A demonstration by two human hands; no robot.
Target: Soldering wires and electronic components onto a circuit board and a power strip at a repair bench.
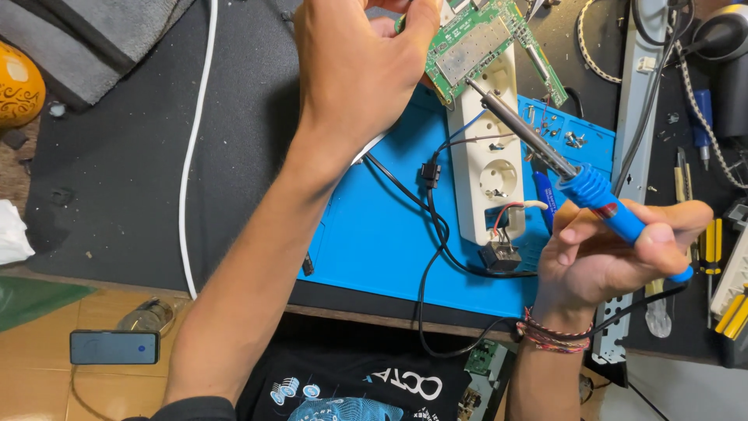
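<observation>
Now both hands full: left hand (354, 70) w/ green circuit board (479, 47), right hand (615, 249) w/ blue soldering iron (576, 183).

Green circuit board (477, 48), tilted and held at its upper-left edge above the white power strip (488, 160). Blue-handled soldering iron (576, 183), slanted, its metal tip touching the board's lower edge.

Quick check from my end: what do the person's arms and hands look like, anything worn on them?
Both forearms are bare, no gloves or rings visible. The left hand has nothing on its wrist; a dark sleeve edge shows near that arm's elbow. The right hand has a bundle of thin braided thread bracelets, red and mixed colours, around the wrist.
</observation>
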